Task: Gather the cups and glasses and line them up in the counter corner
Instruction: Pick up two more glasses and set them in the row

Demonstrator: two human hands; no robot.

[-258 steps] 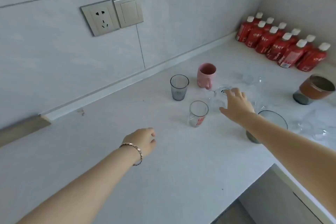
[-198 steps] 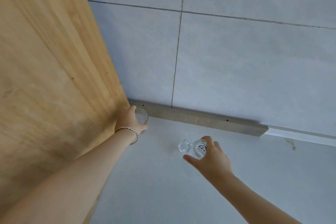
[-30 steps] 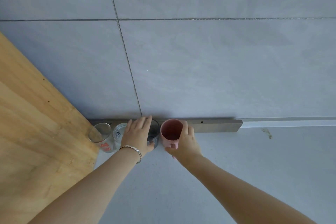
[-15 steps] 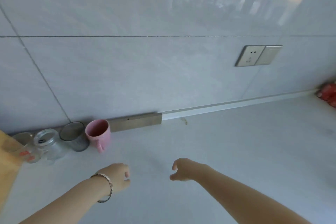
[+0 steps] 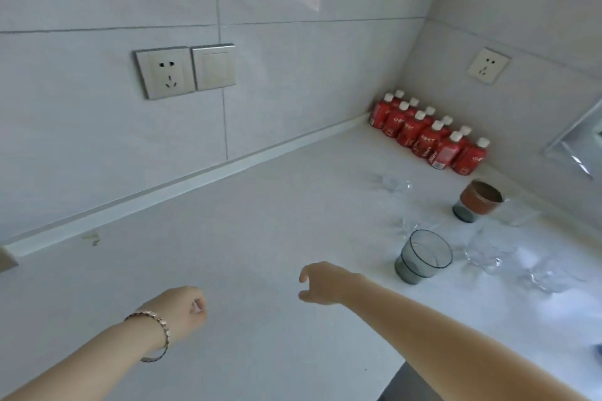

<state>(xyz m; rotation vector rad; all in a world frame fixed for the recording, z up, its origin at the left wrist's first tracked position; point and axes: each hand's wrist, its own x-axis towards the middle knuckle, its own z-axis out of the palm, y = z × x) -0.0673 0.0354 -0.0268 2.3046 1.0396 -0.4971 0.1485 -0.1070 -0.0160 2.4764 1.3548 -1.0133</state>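
Note:
A grey tinted glass (image 5: pixel 422 257) stands on the white counter (image 5: pixel 260 238) at the right. Behind it is a brown-banded glass (image 5: pixel 479 200) with a dark base. Several clear glasses are scattered around them, one far back (image 5: pixel 392 182), one just behind the grey glass (image 5: pixel 411 225), and others to its right (image 5: pixel 488 252). My right hand (image 5: pixel 321 283) hovers empty, fingers loosely curled and apart, to the left of the grey glass. My left hand (image 5: pixel 180 308), with a bracelet on the wrist, is curled shut and holds nothing. The lined-up cups are out of view.
Several red bottles with white caps (image 5: pixel 430 137) stand in the far right corner. A socket and switch plate (image 5: pixel 184 70) sit on the back wall, another socket (image 5: pixel 488 65) on the right wall. The counter's front edge (image 5: pixel 395 368) drops off at lower right.
My view has swung right, away from the row of cups in the left corner, to the scattered glasses. Both hands have left the cups and moved right, empty.

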